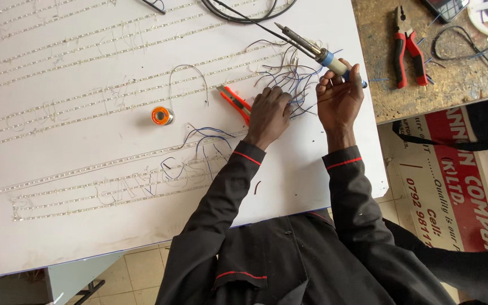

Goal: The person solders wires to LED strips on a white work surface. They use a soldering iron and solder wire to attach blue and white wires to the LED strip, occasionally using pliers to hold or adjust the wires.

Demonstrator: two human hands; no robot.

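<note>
My right hand (340, 96) grips a soldering iron (312, 48) by its pale handle, the metal tip pointing up and to the left over the white board (86, 237). My left hand (269, 113) rests knuckles-up on the board, fingers pressed down on a tangle of thin blue and white wires (289, 76). An orange utility knife (234, 101) lies just left of that hand. An orange spool of solder wire (162, 116) sits further left. Long LED strips (86, 93) run across the board.
Red-handled pliers (408, 45) lie on the worn wooden bench (453, 85) to the right, beside a coiled black cable (453, 42). A black cable loop (244, 14) lies at the board's top edge. A red and white printed banner (453, 186) hangs below the bench. Tiled floor (136, 271) shows beneath.
</note>
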